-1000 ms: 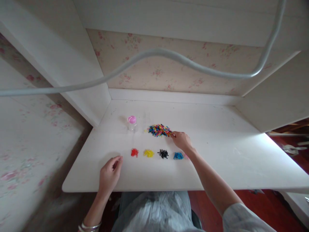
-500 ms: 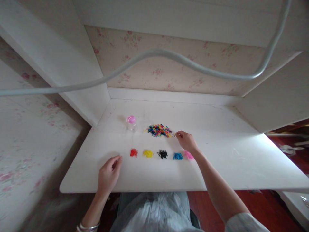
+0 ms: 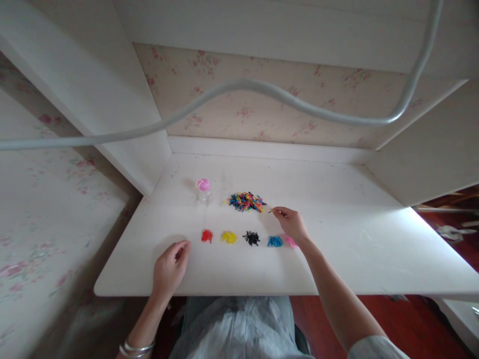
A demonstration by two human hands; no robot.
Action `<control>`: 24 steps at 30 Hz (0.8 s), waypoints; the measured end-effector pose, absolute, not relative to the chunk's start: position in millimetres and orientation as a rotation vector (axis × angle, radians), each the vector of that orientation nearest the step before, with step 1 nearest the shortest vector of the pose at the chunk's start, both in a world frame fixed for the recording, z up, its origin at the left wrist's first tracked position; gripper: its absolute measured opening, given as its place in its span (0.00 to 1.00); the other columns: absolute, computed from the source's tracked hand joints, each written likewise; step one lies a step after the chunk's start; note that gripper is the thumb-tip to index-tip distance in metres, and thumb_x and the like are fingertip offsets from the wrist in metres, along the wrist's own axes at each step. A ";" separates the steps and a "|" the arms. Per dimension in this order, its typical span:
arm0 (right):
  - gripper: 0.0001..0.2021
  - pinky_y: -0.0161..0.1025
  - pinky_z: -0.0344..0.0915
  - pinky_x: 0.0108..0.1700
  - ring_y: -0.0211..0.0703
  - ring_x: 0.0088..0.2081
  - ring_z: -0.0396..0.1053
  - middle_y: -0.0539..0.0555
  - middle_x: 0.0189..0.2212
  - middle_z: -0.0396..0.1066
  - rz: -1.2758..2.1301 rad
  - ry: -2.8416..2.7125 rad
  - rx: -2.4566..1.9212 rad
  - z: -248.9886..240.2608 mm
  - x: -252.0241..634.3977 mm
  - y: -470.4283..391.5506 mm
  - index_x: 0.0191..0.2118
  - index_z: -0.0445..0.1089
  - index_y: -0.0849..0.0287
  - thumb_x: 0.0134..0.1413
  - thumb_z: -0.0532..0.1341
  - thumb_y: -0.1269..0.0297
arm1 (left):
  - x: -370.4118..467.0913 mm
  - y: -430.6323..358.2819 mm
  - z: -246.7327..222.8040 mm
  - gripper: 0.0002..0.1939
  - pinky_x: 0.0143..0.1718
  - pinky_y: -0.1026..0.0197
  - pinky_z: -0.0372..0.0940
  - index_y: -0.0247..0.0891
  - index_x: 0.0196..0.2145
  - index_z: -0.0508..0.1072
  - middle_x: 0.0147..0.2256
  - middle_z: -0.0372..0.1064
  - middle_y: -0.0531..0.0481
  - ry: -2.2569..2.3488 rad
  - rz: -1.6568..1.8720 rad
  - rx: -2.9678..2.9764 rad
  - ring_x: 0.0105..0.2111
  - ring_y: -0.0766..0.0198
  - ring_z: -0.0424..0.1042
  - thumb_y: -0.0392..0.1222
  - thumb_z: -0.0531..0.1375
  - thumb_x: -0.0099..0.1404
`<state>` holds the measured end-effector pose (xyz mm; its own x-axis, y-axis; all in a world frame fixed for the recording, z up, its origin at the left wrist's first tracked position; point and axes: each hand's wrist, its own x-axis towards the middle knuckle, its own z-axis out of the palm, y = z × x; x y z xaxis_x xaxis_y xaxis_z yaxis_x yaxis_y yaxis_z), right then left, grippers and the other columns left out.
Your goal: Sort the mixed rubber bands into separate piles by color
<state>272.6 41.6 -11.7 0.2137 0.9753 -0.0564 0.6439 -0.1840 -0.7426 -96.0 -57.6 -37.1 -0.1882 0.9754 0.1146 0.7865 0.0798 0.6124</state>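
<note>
My right hand (image 3: 291, 223) pinches a small dark band (image 3: 270, 211) at the right end of a mixed heap of coloured bands (image 3: 247, 201). My left hand (image 3: 170, 265) rests on the table at the left, thumb and forefinger pressed together; whatever may be between them is too small to make out. Between the hands runs a row of small piles: red (image 3: 207, 236), yellow (image 3: 229, 237), black (image 3: 251, 238), blue (image 3: 275, 241) and pink (image 3: 290, 241), the last partly hidden by my right wrist.
A clear jar with a pink lid (image 3: 204, 191) stands left of the heap. A pale cable (image 3: 243, 86) crosses the upper view. White panels flank the white table (image 3: 232, 279) at left and right.
My right hand has shifted slightly down, and its fingertips have closed on the dark band that lay beside the heap. My left hand has hardly moved.
</note>
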 end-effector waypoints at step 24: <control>0.18 0.31 0.35 0.18 0.26 0.18 0.38 0.41 0.18 0.45 1.528 -0.832 -1.241 33.0 205.4 -6.7 0.35 0.71 0.61 0.43 0.67 0.51 | 33.2 -28.6 46.0 0.20 0.21 0.68 0.54 0.36 0.38 0.75 0.25 0.67 0.52 1.290 0.850 1.242 0.21 0.71 0.60 0.55 0.55 0.61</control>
<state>205.4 -6.7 33.0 -0.0185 0.9508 -0.3091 -0.2559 -0.3034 -0.9178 33.2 -28.6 46.0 0.1499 0.9639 -0.2201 0.1775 0.1928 0.9651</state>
